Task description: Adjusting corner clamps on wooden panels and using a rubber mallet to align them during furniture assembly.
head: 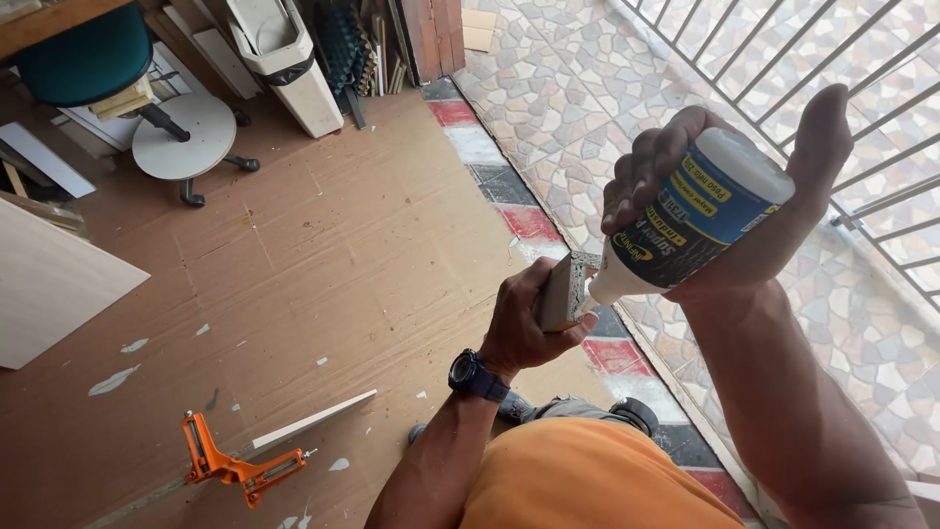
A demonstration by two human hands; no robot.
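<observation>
Overhead, right hand (729, 186) fingers wrap the glue bottle (685, 230), nozzle touching the wood block (560, 292) gripped by left hand (524, 318) fingers.

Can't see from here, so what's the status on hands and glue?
Left hand grips small wood block. Right hand holds glue bottle tipped, nozzle at the block's edge. Nothing between them; orange corner clamp lies on the floor.
</observation>
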